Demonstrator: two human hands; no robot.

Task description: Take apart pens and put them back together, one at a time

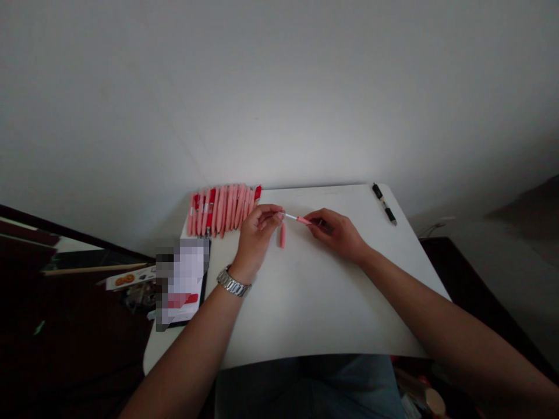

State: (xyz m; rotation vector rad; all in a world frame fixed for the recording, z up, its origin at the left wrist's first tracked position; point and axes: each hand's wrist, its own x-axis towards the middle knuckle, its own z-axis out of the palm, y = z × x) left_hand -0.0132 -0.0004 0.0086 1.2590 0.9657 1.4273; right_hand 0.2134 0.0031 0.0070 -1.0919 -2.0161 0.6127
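Above the middle of the white table, my left hand (264, 226) pinches the left end of a thin pale pen refill (290, 216). A small silvery bit, too small to make out, shows at those fingertips. The refill's other end runs into a pink pen barrel (304, 221), which my right hand (332, 228) grips with closed fingers. Just below the refill, a separate pink pen piece (282, 235) lies on the table. Close to my left hand on the far left, a row of several pink and red pens (221, 209) lies side by side.
A black pen with a clear middle (385, 203) lies at the table's (332, 308) far right corner. On the left edge rests a tablet or phone (186, 285), its screen partly blurred out. A grey wall (297, 105) rises behind the table.
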